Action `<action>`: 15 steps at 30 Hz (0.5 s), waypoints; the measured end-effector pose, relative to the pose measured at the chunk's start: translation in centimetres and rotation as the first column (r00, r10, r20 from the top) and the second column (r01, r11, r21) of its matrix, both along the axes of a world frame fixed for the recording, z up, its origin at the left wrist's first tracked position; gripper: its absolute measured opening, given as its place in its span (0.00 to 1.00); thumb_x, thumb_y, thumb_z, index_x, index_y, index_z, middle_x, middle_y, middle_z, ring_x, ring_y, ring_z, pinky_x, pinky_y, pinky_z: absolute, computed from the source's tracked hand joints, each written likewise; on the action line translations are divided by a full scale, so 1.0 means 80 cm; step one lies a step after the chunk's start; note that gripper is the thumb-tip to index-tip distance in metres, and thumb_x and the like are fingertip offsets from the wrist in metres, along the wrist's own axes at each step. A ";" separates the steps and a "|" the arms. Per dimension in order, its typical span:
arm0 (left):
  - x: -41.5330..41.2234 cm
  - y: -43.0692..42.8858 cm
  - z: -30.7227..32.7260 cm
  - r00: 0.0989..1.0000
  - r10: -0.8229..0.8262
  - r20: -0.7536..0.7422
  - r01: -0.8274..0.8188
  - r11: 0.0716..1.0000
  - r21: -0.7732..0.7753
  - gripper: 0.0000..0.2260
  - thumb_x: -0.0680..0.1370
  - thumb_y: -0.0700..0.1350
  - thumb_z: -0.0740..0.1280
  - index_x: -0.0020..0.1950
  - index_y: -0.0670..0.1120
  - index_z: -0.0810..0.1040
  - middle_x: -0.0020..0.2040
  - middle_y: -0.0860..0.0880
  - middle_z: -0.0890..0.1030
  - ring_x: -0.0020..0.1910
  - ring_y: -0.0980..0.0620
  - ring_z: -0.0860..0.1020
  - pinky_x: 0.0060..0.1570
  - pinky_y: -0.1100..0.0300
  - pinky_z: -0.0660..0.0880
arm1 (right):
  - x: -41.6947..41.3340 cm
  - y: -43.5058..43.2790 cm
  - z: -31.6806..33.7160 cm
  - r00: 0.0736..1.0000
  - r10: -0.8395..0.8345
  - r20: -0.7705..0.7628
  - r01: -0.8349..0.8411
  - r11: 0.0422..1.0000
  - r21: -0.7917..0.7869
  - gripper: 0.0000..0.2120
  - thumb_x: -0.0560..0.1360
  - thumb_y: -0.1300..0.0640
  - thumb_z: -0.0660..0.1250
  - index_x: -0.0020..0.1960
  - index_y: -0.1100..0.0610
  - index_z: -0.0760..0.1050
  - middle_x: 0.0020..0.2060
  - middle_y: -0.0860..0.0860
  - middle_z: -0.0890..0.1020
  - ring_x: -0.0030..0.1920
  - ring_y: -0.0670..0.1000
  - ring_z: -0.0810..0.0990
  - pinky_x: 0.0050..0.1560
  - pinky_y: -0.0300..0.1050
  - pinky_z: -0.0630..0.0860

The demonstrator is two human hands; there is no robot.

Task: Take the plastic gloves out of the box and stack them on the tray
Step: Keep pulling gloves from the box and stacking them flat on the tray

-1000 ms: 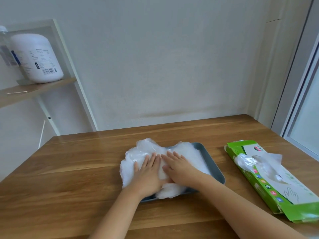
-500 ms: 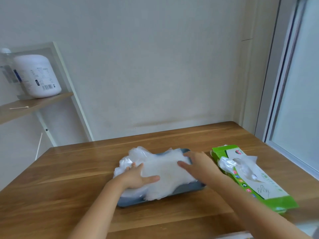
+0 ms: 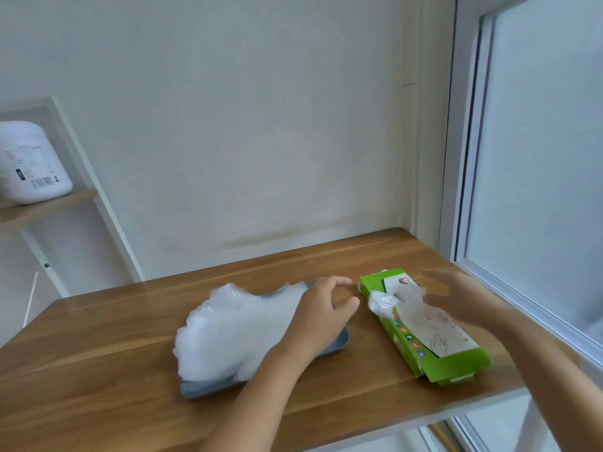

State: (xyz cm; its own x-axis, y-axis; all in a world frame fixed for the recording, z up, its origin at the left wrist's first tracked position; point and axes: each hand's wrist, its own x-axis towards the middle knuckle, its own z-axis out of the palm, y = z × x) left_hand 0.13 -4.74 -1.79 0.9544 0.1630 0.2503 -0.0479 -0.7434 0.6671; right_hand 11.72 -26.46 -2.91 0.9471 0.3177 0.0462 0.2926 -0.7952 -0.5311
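Note:
A heap of clear plastic gloves (image 3: 228,327) lies on the grey-blue tray (image 3: 202,388) in the middle of the wooden table. The green glove box (image 3: 456,367) lies flat to the tray's right, and a crumpled glove (image 3: 383,301) pokes out of its top opening. My left hand (image 3: 323,308) hovers over the tray's right end with loosely curved fingers that hold nothing, its thumb pointing at the box. My right hand (image 3: 456,298), blurred, is above the box with fingers stretched toward the protruding glove; no grip on it shows.
A white jug (image 3: 29,164) stands on a wooden shelf at the far left. A window frame (image 3: 463,190) runs along the table's right side, close behind the box. The table's front right corner edge (image 3: 473,406) lies just past the box.
Both hands have lifted off the glove heap and moved right toward the box, the right hand first. The view has swung to the right.

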 end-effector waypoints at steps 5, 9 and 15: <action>0.030 -0.064 -0.036 0.996 -0.074 -0.049 0.069 0.993 -0.096 0.24 0.76 0.52 0.69 0.71 0.52 0.68 0.68 0.56 0.71 0.66 0.59 0.68 0.59 0.68 0.64 | 0.004 0.004 -0.012 0.998 0.053 0.046 -0.058 0.990 0.132 0.09 0.74 0.55 0.71 0.53 0.49 0.80 0.53 0.48 0.82 0.56 0.49 0.79 0.46 0.40 0.70; 0.047 -0.089 -0.064 0.993 -0.077 -0.088 0.071 0.994 -0.080 0.39 0.70 0.61 0.72 0.76 0.52 0.59 0.73 0.54 0.63 0.73 0.55 0.59 0.72 0.56 0.60 | -0.002 0.010 -0.008 1.000 0.022 0.016 -0.026 0.939 0.343 0.16 0.78 0.48 0.64 0.32 0.48 0.77 0.33 0.46 0.80 0.34 0.45 0.76 0.35 0.39 0.70; 0.061 -0.094 -0.089 0.995 -0.080 -0.061 0.074 0.993 -0.096 0.41 0.67 0.68 0.66 0.75 0.49 0.60 0.72 0.54 0.62 0.75 0.55 0.57 0.74 0.56 0.57 | -0.017 0.005 -0.013 1.000 0.020 -0.018 -0.014 0.963 0.270 0.16 0.70 0.41 0.71 0.40 0.55 0.82 0.34 0.45 0.80 0.36 0.45 0.78 0.35 0.37 0.69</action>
